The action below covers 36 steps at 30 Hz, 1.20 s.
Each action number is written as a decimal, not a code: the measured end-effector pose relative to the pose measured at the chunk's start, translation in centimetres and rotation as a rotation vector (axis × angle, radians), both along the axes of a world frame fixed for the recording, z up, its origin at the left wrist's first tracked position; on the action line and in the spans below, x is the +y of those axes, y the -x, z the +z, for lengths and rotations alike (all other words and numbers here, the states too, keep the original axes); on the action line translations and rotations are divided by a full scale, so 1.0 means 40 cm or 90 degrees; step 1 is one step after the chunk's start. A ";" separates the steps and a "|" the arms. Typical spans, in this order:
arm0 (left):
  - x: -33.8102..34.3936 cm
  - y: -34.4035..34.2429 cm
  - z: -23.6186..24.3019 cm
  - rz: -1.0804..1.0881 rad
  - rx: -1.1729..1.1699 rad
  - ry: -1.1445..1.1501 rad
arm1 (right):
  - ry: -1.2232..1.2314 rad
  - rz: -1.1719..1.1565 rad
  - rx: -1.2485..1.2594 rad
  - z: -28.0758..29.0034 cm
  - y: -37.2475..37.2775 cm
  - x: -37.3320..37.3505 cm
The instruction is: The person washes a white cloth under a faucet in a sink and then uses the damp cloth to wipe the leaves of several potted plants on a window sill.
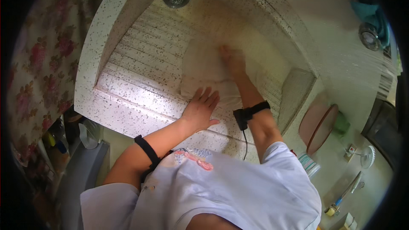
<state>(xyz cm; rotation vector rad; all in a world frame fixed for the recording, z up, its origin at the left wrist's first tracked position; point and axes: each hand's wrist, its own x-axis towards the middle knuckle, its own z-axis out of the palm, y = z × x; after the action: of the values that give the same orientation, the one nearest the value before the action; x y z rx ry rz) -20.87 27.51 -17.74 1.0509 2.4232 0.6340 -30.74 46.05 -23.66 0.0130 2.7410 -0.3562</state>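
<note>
Our left hand [199,111], unclenched, seemingly steadies the pale cloth [199,66]; our blurred right hand's [234,61] grip we cannot tell.

Two hands [201,111] [234,63], one pale cloth [198,66], one sink [87,70], two armbands [147,149] [259,107], one fan [367,156]

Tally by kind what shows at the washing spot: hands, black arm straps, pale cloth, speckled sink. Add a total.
Hands: 2 (left hand, right hand)
Black arm straps: 2 (left strap, right strap)
Pale cloth: 1
Speckled sink: 1
Total: 6
</note>
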 end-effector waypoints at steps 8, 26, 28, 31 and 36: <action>-0.002 0.005 0.005 -0.010 -0.012 0.017 | 0.234 -0.039 0.125 0.079 0.044 -0.125; -0.059 0.255 -0.064 0.087 0.007 0.018 | 0.100 -0.191 0.086 -0.128 -0.137 0.223; -0.118 0.252 -0.080 0.140 0.080 0.131 | 0.143 -0.179 0.108 -0.126 -0.178 0.144; -0.213 0.213 -0.076 0.121 0.079 0.246 | 0.302 0.010 0.275 -0.110 -0.145 -0.114; -0.253 0.216 -0.056 0.136 0.105 0.268 | -0.116 0.260 0.096 -0.033 -0.028 -0.069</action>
<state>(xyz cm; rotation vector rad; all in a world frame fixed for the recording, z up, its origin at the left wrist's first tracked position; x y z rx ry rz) -29.52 17.41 -19.98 0.7017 2.6718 0.0873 -29.63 43.28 -24.99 -0.5359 2.8203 0.0083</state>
